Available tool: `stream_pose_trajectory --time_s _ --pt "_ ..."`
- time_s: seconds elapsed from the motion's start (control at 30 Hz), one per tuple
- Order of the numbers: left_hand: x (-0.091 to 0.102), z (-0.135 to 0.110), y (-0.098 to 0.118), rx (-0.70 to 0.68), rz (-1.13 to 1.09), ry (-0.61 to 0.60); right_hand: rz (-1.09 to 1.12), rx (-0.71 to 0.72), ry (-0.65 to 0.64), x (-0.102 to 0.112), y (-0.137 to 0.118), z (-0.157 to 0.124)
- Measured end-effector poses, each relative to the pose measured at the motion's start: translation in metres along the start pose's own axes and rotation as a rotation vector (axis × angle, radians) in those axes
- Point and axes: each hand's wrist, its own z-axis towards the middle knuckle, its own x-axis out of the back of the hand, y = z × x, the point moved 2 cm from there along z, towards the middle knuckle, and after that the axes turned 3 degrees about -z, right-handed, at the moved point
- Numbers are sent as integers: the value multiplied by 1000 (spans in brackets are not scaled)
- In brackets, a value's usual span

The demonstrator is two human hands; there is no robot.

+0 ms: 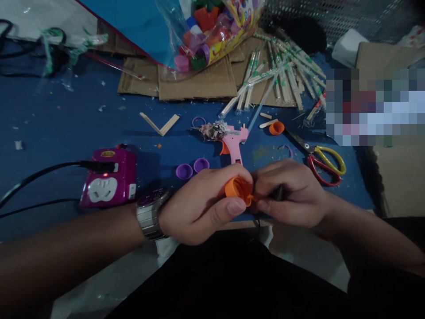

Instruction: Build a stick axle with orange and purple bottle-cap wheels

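My left hand (206,204), with a steel watch on its wrist, is closed around an orange bottle cap (235,188), its hollow side facing up. A thin orange strip (253,198) runs from the cap to the fingertips of my right hand (292,192), which pinches it. Something dark (278,191) shows between the right fingers; its kind is hidden. Just beyond my hands lie two purple bottle caps (192,168) and a pink glue gun (234,135) with an orange trigger.
Scissors (310,150) with red and yellow handles lie right. Near them are another orange cap (276,128) and a cut purple ring (288,150). A magenta power socket (109,177) stands left. Wrapped sticks (282,75), cardboard (195,82) and a bag of caps (212,40) lie behind.
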Motion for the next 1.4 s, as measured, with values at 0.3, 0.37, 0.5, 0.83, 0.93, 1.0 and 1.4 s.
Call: stream_pose_trajectory --time_s 0.3,0.37,0.5,0.83,0.93,1.0,1.4 --pt "1 2 -5 11 17 49 -139 -25 25 4 1 1" --pt "1 2 -5 -5 96 70 -206 -31 79 4 1 2" --pt "0 1 -6 28 212 66 -281 -55 100 3 0 3" --pt "-1 0 -6 32 -169 -79 11 0 -21 0 -1 1" --pt "-2 0 -8 -19 -124 -106 112 -59 -31 2 0 -2" --pt "-6 0 -9 -111 -16 -127 160 -151 65 6 3 -4" --pt "-27 -2 -16 -357 664 -286 -2 -399 547 39 12 14"
